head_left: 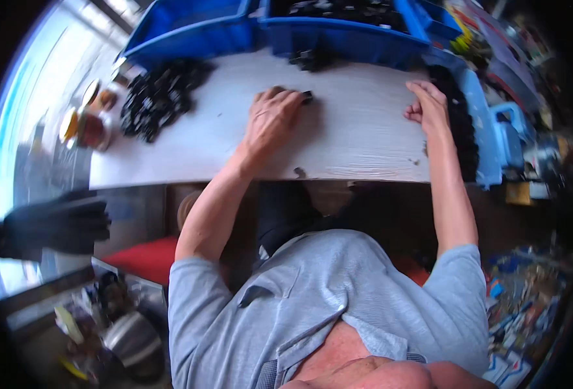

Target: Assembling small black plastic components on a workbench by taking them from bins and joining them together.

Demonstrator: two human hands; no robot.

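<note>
On the white tabletop (358,142), my left hand (274,120) is closed on a small black part (308,97) that sticks out by its thumb and fingertips. What the part is exactly, I cannot make out. My right hand (427,107) is further right, beside a light blue bin (479,123) holding many black pieces (455,113). Its fingers are curled in and pressed together; anything between them is too small to see. A heap of shiny black pieces (160,97) lies to the left, and a smaller pile (312,59) at the back middle.
Two blue bins stand along the back, the left one (189,40) and the middle one (345,35), which has black pieces in it. Jars (86,128) stand at the left edge. A dark scrap (299,172) lies by the front edge. A light blue jug (510,133) is far right.
</note>
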